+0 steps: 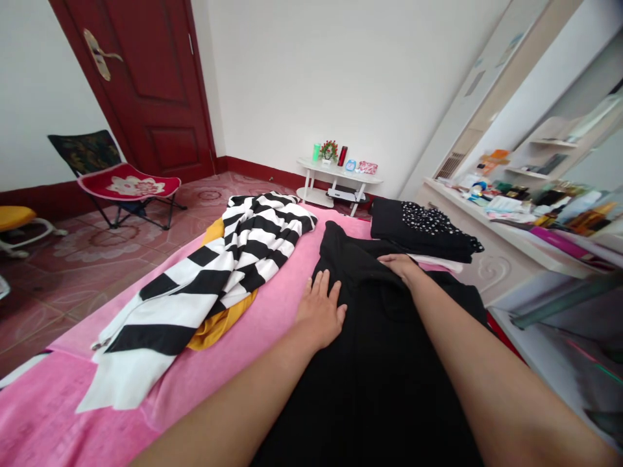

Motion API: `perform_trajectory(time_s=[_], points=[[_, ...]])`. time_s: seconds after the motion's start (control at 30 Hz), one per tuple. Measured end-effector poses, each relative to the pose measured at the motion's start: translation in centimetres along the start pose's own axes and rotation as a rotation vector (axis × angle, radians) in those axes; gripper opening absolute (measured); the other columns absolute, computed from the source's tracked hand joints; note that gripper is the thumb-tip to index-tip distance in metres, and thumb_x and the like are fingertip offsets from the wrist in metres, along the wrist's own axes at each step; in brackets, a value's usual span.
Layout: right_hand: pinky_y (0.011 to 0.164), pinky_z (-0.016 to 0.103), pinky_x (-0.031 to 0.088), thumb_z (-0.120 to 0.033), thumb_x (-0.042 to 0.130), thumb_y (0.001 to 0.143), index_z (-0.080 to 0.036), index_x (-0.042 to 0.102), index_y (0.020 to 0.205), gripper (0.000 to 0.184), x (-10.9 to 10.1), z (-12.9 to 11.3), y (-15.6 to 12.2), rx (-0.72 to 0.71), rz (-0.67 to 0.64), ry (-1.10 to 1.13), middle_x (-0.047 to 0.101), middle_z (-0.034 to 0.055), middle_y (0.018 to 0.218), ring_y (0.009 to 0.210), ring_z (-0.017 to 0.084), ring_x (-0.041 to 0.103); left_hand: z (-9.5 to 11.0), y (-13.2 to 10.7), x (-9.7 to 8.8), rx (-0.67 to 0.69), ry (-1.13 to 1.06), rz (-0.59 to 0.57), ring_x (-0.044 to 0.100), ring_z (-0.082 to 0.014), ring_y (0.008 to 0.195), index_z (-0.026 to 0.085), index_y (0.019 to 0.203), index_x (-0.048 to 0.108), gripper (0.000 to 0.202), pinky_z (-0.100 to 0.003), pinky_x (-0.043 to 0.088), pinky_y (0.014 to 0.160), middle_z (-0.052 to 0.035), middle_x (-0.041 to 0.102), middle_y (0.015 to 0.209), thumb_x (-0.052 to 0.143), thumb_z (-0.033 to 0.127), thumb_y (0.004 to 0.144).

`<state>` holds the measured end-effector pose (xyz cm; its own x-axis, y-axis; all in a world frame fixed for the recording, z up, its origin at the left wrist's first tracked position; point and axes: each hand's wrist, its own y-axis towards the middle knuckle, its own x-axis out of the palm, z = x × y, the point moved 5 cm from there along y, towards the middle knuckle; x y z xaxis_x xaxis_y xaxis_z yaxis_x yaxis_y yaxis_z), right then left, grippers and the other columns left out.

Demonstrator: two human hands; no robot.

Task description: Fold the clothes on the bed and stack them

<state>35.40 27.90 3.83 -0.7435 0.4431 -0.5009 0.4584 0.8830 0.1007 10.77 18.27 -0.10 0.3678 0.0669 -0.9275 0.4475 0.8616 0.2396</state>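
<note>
A black garment [370, 350] lies spread over the pink bed cover in front of me; its exact kind is hard to make out. My left hand [321, 311] rests flat on its left side with the fingers spread. At the upper right part, my right hand [398, 264] has its fingers closed on the fabric near a curved edge, the fingertips partly hidden in the folds. Left of my left hand lies a black-and-white striped zip jacket [248, 250], crumpled, with a mustard-yellow cloth [221, 327] under it.
Folded black clothes [418, 224], partly white-dotted, are stacked beyond my right hand on the pink cover [287, 305]. A cluttered dressing table [516, 240] borders the right side. A low white stand [311, 165] is by the wall; a folding chair [129, 185] sits near the red door [146, 84].
</note>
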Motion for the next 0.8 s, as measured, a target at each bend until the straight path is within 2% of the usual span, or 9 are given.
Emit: perform_trajectory(time_s=[0.1,0.2,0.27,0.33,0.43,0.5,0.6,0.7,0.8], points=[[0.056,0.028,0.05,-0.017,0.076,0.05,-0.013,0.068,0.066,0.018,2.0,1.5,-0.1,0.035,-0.15,-0.132,0.062,0.0002,0.053,0.049,0.013,0.056,0.0,0.0,-0.2,0.012,-0.035,0.006,0.014,-0.0293,0.14,0.017,0.138,0.039,0.054,-0.049,0.016,0.112,-0.01,0.021,0.152,0.036,0.042,0.09],[0.059,0.027,0.048,-0.022,0.08,0.048,-0.013,0.069,0.064,0.022,2.5,1.3,0.0,0.021,-0.223,-0.269,0.06,-0.0013,0.052,0.051,0.012,0.054,0.0,-0.1,-0.5,0.005,-0.072,0.02,0.011,-0.0307,0.14,0.017,0.139,0.037,0.055,-0.048,0.016,0.113,-0.0108,0.015,0.153,0.038,0.041,0.089],[0.059,0.027,0.046,-0.029,0.08,0.05,-0.014,0.068,0.058,0.021,1.5,0.5,0.6,0.014,-0.238,-0.351,0.059,-0.0005,0.05,0.051,0.013,0.053,0.0,-0.2,-0.8,-0.009,-0.093,0.043,0.009,-0.0319,0.14,0.017,0.142,0.032,0.058,-0.048,0.017,0.112,-0.0112,0.007,0.154,0.041,0.038,0.088],[0.059,0.028,0.044,-0.035,0.077,0.056,-0.016,0.068,0.058,0.022,-0.6,-0.7,1.4,0.011,-0.198,-0.455,0.061,0.0019,0.053,0.054,0.015,0.055,0.0,-0.4,-1.1,-0.017,-0.108,0.068,0.007,-0.0321,0.14,0.019,0.144,0.024,0.063,-0.047,0.019,0.112,-0.0114,0.002,0.155,0.044,0.036,0.087],[0.061,0.03,0.043,-0.043,0.069,0.066,-0.02,0.071,0.068,0.023,-3.8,-2.2,2.3,0.02,-0.032,-0.723,0.066,0.0051,0.067,0.065,0.02,0.061,0.0,-0.5,-1.0,-0.017,-0.112,0.082,0.006,-0.0311,0.141,0.017,0.146,0.018,0.068,-0.045,0.02,0.113,-0.0123,-0.001,0.155,0.045,0.036,0.086],[0.062,0.031,0.043,-0.047,0.065,0.07,-0.023,0.072,0.074,0.026,-4.7,-2.6,2.3,0.007,0.055,-0.89,0.068,0.0064,0.076,0.074,0.023,0.063,0.0,-0.4,-0.7,-0.012,-0.104,0.077,0.006,-0.0304,0.141,0.015,0.146,0.017,0.069,-0.045,0.019,0.113,-0.0129,0.001,0.155,0.045,0.036,0.086],[0.066,0.034,0.044,-0.047,0.059,0.076,-0.022,0.072,0.083,0.029,-3.1,-2.0,1.6,-0.082,0.043,-1.059,0.069,0.01,0.086,0.085,0.027,0.064,-0.1,-0.2,-0.2,-0.011,-0.089,0.054,0.006,-0.03,0.141,0.011,0.145,0.02,0.068,-0.046,0.017,0.114,-0.0143,0.007,0.154,0.042,0.039,0.087],[0.072,0.038,0.045,-0.033,0.06,0.077,-0.018,0.071,0.089,0.022,-0.3,-1.5,1.4,-0.132,-0.064,-1.2,0.068,0.0157,0.093,0.09,0.029,0.064,-0.1,0.0,0.2,-0.004,-0.079,0.016,0.007,-0.0302,0.141,0.009,0.143,0.027,0.064,-0.046,0.016,0.114,-0.0159,0.013,0.153,0.038,0.041,0.088],[0.08,0.049,0.043,-0.018,0.062,0.073,-0.013,0.071,0.092,0.022,1.9,-3.3,1.9,-0.136,-0.085,-1.238,0.066,0.0215,0.102,0.097,0.035,0.061,-0.1,0.2,0.3,-0.002,-0.075,-0.003,0.008,-0.03,0.141,0.011,0.141,0.032,0.062,-0.047,0.016,0.114,-0.0138,0.015,0.153,0.036,0.043,0.089]])
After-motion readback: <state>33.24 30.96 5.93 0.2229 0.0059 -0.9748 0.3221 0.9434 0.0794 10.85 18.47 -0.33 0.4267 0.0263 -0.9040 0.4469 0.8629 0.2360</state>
